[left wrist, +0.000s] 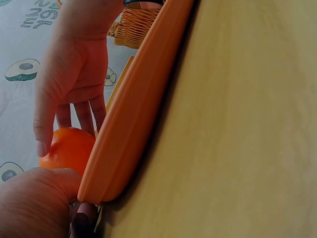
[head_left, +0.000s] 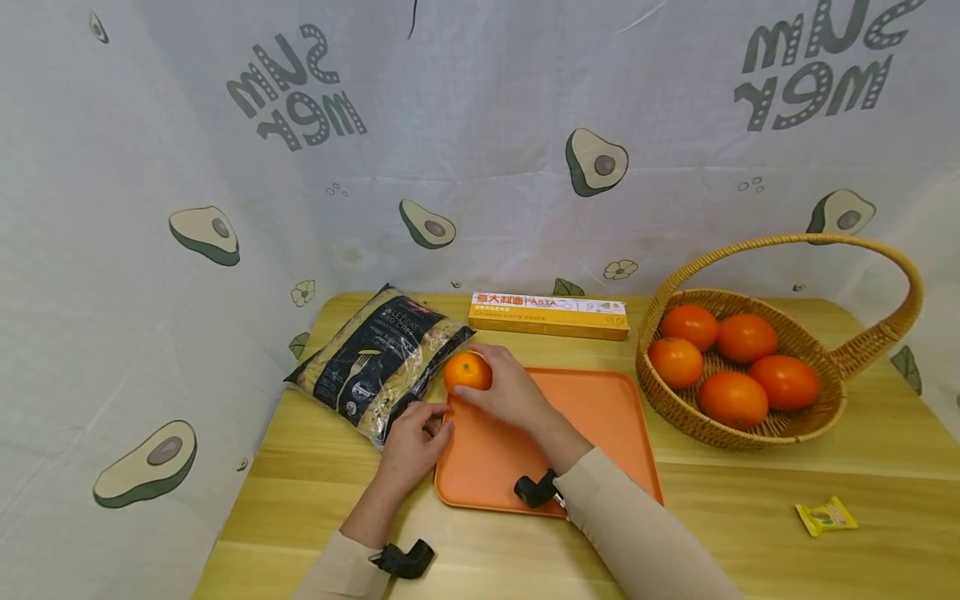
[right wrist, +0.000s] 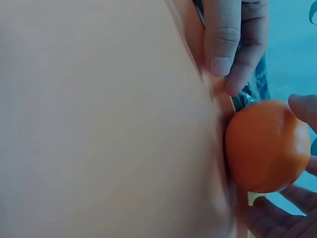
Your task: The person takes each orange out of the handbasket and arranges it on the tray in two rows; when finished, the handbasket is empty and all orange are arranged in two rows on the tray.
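Observation:
At the far left corner of the orange tray sits an orange, round and glossy with a small green stem spot. My right hand holds it, thumb on the near side and fingers around the far side. The right wrist view shows the orange against the tray's surface. My left hand grips the tray's left edge. In the left wrist view its thumb lies by the rim and a fingertip shows below; the other fingers are mostly hidden.
A plastic bag of pasta lies left of the tray, close to my left hand. Behind the tray stands a yellow pasta box. A wicker basket with several orange-red fruits is at right, a yellow wrapped packet in front of it.

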Available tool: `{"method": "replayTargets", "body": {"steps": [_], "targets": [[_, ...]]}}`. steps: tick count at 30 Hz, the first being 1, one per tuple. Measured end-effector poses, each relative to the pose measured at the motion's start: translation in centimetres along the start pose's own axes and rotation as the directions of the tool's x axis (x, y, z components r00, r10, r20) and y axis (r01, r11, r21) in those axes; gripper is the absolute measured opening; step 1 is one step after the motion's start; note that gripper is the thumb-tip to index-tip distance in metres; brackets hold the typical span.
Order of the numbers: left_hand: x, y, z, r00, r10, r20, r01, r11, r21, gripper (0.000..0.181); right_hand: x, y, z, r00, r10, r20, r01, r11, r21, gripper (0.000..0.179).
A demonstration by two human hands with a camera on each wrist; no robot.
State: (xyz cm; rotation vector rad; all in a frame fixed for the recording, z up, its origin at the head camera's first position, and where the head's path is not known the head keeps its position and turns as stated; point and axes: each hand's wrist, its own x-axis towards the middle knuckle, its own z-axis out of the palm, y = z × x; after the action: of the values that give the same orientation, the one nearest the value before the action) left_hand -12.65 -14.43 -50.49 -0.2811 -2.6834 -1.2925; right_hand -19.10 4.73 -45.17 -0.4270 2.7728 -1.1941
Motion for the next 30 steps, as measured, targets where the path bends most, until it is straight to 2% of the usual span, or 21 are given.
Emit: {"method": "replayTargets", "body": {"steps": [11, 17, 23, 30], "targets": [[0.0, 0.0, 0.1, 1.000, 0.008, -0.008, -0.008, 1.000, 0.011, 0.021, -1.9, 0.1, -2.2, 0.999, 0.000, -0.033, 0.000, 1.000, -0.006, 0.078], [0.0, 0.0, 0.1, 1.000, 0.004, -0.014, -0.004, 1.000, 0.005, 0.021, -3.2, 0.4, -3.9, 0.998, 0.024, -0.055, -0.022, 0.999, 0.026, 0.077], [0.0, 0.1, 0.2, 1.000, -0.008, -0.014, 0.008, 1.000, -0.002, 0.021, -4.5, 0.8, -5.9, 0.993, 0.014, -0.117, -0.008, 0.998, 0.059, 0.076], [0.0, 0.0, 0.3, 0.999, 0.020, -0.038, -0.019, 1.000, 0.006, 0.021, -5.5, 1.9, -7.5, 0.986, 0.000, -0.168, 0.012, 0.997, 0.070, 0.074]]}}
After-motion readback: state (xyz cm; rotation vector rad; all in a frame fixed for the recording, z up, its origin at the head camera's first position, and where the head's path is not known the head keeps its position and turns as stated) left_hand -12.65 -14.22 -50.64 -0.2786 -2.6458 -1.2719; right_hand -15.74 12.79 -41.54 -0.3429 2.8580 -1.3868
